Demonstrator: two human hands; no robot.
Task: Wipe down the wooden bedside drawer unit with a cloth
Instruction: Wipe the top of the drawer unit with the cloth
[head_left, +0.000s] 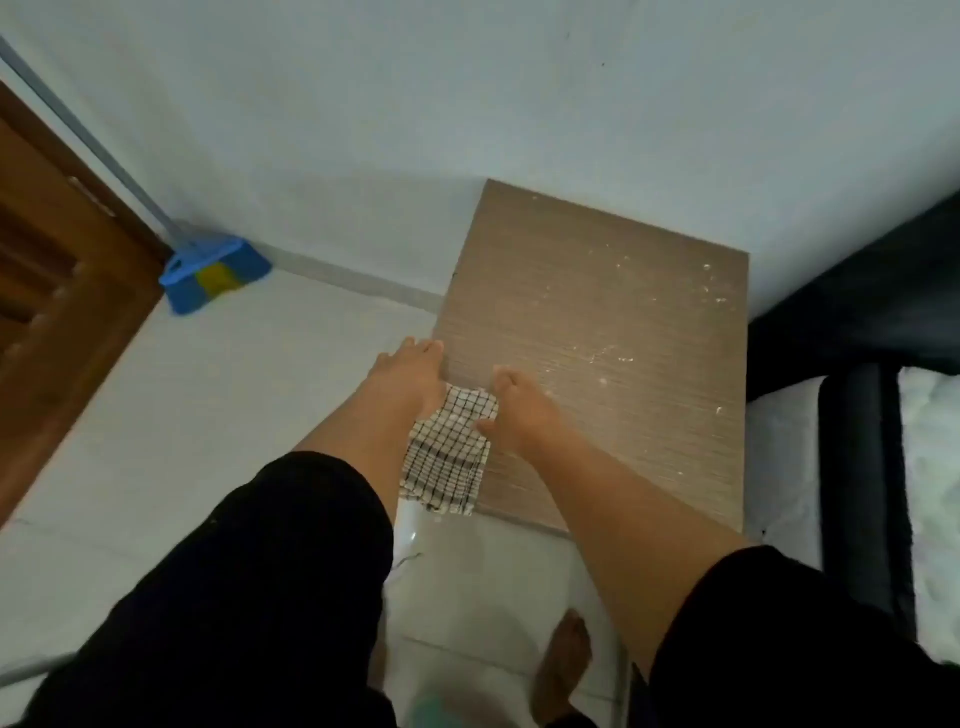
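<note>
Right hand (519, 415) pinches the checked cloth (449, 457); left hand (410, 379), fingers straight, steadies the bedside drawer unit (597, 322). White specks (618, 358) remain: wiping barely begun.

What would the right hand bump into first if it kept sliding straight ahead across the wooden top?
The right hand points toward the back of the drawer unit's top. It would probably cross the white specks first, then reach the wall; depth is unclear.
</note>
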